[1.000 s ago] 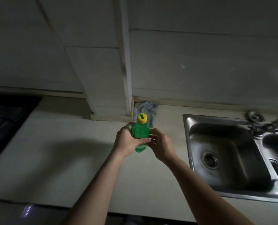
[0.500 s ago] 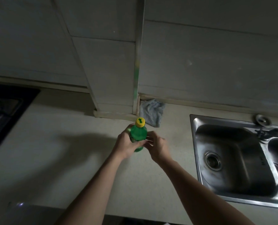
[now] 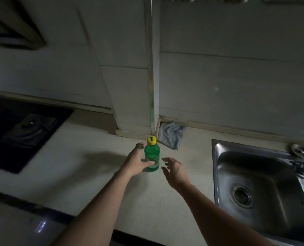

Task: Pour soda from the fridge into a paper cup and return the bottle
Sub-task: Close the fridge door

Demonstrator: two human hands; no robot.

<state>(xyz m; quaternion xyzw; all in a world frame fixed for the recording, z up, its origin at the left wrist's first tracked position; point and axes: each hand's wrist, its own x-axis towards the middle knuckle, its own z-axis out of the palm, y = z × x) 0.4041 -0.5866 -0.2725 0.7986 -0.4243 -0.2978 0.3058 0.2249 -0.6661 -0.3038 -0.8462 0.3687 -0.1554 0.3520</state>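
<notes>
Just behind the green soda bottle [image 3: 152, 155], a crumpled grey rag [image 3: 171, 134], tucked against the foot of the wall corner [image 3: 129, 86]. Off to the right, well apart, a shiny metal sink [image 3: 216, 157] with a round drain [image 3: 241, 196] in its bottom. Off to the left, a black stove [image 3: 23, 128] set into the pale tabletop [image 3: 87, 174], with a dark hood [image 3: 11, 31] up above it. Bottle upright on the tabletop, near the back, yellow cap [image 3: 151, 140] on top. Left hand [image 3: 136, 161] wrapped round the bottle's lower part, thumb across the front, fingers behind, so grasping it. Right hand [image 3: 174, 170] just beside the bottle on the right, not touching, fingers spread and loose, holding nothing. Bottom half of the bottle partly hidden by the left thumb and palm. Left fingertips blurry. Sink cut off by the right edge, and the tap [image 3: 302, 164] there too dark to make out well. Stove cut off at the left edge, hood cut off at the top corner. Both arms cut off at the bottom. Dim room, so no way to read anything on the bottle.
</notes>
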